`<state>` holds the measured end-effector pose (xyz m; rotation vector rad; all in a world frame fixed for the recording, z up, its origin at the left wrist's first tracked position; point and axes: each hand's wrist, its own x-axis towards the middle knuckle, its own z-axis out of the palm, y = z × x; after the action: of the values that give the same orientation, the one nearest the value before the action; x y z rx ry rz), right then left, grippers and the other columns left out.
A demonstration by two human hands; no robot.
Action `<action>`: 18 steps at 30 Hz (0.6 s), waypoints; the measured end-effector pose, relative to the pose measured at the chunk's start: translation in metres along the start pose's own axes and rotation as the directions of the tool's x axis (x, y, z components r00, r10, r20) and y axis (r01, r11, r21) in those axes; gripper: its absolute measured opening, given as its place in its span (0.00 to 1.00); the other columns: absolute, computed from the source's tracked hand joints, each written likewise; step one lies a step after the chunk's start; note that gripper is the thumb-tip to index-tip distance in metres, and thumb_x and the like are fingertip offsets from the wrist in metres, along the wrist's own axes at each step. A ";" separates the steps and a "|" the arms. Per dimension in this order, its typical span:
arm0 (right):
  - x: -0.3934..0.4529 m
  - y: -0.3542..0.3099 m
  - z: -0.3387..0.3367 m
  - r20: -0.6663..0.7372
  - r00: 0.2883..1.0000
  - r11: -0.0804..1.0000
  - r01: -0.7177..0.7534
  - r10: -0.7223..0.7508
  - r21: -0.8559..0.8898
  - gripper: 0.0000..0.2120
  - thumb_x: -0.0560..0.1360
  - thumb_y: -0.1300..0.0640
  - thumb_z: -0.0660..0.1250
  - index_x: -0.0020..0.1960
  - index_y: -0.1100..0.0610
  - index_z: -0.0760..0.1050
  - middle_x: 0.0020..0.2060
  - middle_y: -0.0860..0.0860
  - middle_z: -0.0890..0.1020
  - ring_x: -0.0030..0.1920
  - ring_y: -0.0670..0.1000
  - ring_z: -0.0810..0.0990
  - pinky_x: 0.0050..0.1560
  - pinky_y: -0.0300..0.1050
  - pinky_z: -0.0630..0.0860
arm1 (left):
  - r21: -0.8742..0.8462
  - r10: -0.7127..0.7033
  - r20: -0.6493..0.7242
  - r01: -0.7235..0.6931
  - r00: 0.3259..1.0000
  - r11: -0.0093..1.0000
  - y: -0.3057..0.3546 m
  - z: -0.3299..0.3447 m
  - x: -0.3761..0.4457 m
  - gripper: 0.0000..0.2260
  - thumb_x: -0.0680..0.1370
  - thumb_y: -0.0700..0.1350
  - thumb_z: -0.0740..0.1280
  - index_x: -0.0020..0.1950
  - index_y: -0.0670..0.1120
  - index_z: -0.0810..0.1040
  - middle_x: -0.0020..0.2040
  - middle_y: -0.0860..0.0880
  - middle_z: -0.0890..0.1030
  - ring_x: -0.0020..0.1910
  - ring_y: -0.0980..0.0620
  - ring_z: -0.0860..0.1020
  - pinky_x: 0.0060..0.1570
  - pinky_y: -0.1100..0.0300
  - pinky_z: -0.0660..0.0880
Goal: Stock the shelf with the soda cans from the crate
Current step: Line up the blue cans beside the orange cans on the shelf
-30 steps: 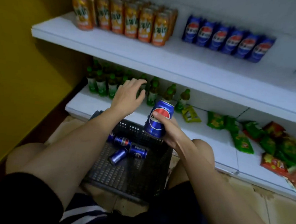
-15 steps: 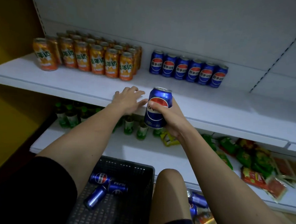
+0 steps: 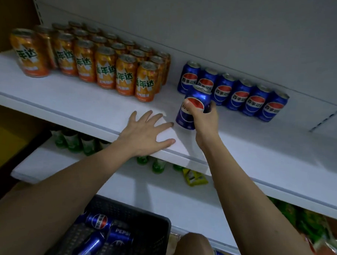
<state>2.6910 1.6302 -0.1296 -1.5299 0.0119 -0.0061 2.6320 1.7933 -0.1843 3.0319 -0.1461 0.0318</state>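
Upper white shelf point(image 3: 86, 107): block of orange cans point(image 3: 100, 65) at left, row of six blue cola cans point(image 3: 241, 94) at the back right. Right hand point(image 3: 205, 119), fingers wrapped round one blue soda can point(image 3: 194, 107), held tilted just in front of the row's left end, its base at or just above the shelf surface. Left hand point(image 3: 145, 134), fingers spread and relaxed, flat on the shelf's front edge beside that can. Black crate point(image 3: 154, 232) below: three blue cans point(image 3: 107, 233) lying on their sides.
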 end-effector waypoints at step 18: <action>0.125 0.043 0.051 -0.139 0.974 0.973 0.153 -0.177 -0.171 0.37 0.70 0.51 0.78 0.74 0.55 0.65 0.70 0.54 0.70 0.64 0.52 0.73 0.64 0.45 0.72 | 0.001 0.001 -0.027 -0.001 1.000 1.000 0.000 0.003 -0.002 0.33 0.73 0.73 0.40 0.77 0.66 0.48 0.81 0.54 0.51 0.79 0.48 0.47 0.75 0.38 0.46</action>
<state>2.8162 1.6811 -0.1710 -1.6835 0.0073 -0.2615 2.6300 1.7928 -0.1873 3.0311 -0.1457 0.0722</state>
